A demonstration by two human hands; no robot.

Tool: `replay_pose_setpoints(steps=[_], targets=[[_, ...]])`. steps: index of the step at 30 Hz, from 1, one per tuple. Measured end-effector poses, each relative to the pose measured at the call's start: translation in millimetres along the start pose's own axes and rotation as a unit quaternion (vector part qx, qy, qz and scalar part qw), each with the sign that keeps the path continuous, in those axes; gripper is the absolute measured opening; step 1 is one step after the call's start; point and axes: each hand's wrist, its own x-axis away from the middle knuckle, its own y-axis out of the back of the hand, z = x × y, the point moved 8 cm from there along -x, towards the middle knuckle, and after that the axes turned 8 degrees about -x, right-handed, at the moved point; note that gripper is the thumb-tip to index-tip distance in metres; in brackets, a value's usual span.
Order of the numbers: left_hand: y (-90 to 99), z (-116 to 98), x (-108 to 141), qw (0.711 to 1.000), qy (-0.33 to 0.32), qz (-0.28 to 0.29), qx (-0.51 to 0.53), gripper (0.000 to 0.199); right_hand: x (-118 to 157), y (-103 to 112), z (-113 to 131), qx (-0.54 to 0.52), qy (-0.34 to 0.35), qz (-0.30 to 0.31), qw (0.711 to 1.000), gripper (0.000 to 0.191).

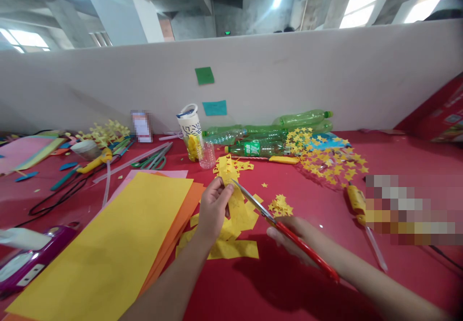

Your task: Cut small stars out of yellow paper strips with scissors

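Left hand [213,206]: pinching yellow strip [237,210] between fingers.
Right hand [299,227]: gripping red scissors [300,246].
Star pile [281,206]: beyond right fingers.

Head-worn view — forward and down, over red table [213,292], left hand [212,205] and right hand [297,226] near

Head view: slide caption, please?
Left hand holds a yellow strip; right hand points red-handled scissors toward it.
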Motion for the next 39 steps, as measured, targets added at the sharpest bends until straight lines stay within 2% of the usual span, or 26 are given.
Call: replay_pose_setpoints(steps=[10, 17, 25, 39], targets=[[-1.0, 2, 1, 0.999, -0.002, -0.007, 0.035, 0.016, -1, -5, 8, -0.082, -0.022, 0.026, 0.996, 0.036], [-1.3, 0, 2, 1.0, -0.013, -0.005, 0.028, 0.015, -3, -3, 2, -0.058, -0.031, -0.009, 0.998, 0.038], [-1.9, 1, 2, 0.999, -0.007, -0.009, 0.044, 0.014, -3, -6, 7, -0.087, -0.046, 0.012, 0.995, 0.038], [-3.1, 2, 2, 0.998, 0.004, -0.007, 0.058, 0.015, -4, -5, 7, -0.062, -0.04, 0.019, 0.997, 0.037]])
